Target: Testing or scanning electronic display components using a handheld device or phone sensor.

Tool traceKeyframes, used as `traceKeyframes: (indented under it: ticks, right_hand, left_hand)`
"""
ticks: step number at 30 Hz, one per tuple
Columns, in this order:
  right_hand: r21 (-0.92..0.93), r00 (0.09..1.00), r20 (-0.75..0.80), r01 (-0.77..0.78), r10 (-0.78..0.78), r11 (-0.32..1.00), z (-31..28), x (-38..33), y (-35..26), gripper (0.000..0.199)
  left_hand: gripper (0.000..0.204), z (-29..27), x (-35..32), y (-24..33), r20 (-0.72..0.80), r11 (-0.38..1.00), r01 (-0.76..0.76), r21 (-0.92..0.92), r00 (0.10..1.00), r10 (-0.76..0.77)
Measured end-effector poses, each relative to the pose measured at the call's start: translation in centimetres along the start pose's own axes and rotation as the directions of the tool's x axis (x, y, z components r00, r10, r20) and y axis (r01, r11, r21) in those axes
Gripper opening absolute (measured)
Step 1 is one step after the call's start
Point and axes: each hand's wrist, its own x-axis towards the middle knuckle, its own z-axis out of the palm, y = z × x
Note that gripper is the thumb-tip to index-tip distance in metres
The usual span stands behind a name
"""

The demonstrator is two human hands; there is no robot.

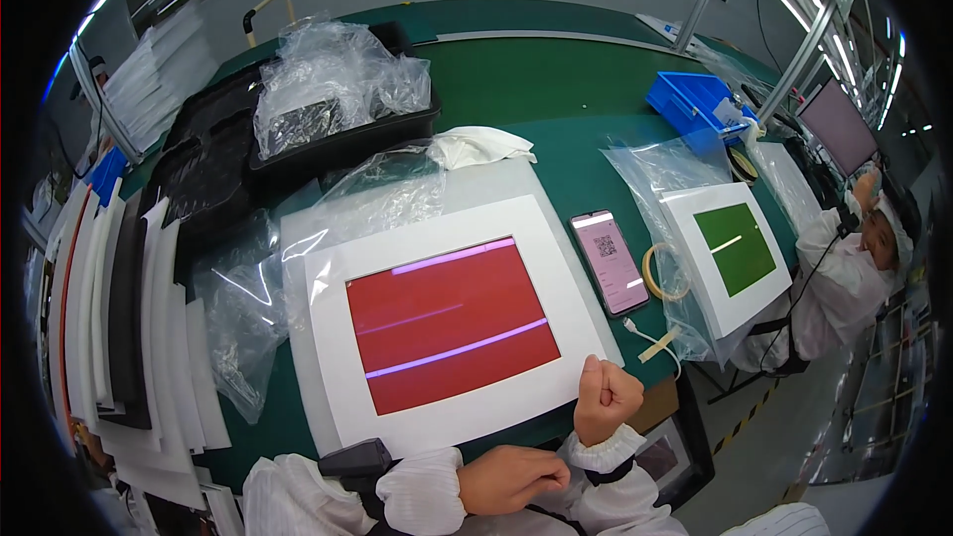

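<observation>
My right hand (608,400) is a closed fist, thumb against the curled fingers, at the lower right corner of a white-bordered panel (452,427). No object shows in it. My left hand (511,479) lies low in front of the panel's near edge, back upward, its fingers bent together with nothing visible in them. The panel has a glossy red rectangle (457,328) in its middle, crossed by bright light streaks. It lies on a white foam sheet (310,387). Right of it rests a phone (609,260) with a lit pinkish screen.
A second white-bordered panel (762,303) with a green middle lies at right, beside a tape roll (647,271) and a cable (650,335). Behind are a blue bin (685,104) and a black tray (338,154) of clear plastic bags (338,69). White sheets (159,357) stand left. Another person (844,258) sits right.
</observation>
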Motion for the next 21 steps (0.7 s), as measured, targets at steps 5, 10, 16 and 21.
traceKeyframes:
  ticks: [5,10,16,21]
  right_hand:
    - [0.014,1.0,0.002,0.001,-0.001,1.0,0.01,0.03,-0.15,0.041]
    - [0.002,1.0,-0.005,0.008,-0.008,1.0,0.01,-0.04,0.18,0.041]
    - [0.01,1.0,-0.002,0.014,-0.013,1.0,-0.02,-0.05,0.05,0.042]
    - [0.004,1.0,-0.005,0.012,-0.012,1.0,-0.04,-0.07,0.2,0.042]
  left_hand:
    - [0.008,0.11,-0.14,0.13,-0.027,1.0,0.0,-0.016,1.0,-0.001]
    - [0.009,0.07,-0.03,-0.1,-0.044,1.0,-0.03,-0.006,0.999,0.03]
    - [0.01,0.12,-0.14,0.06,-0.034,1.0,-0.013,-0.004,0.999,0.013]
    - [0.012,0.12,0.01,-0.12,-0.031,1.0,-0.016,0.001,0.999,0.016]
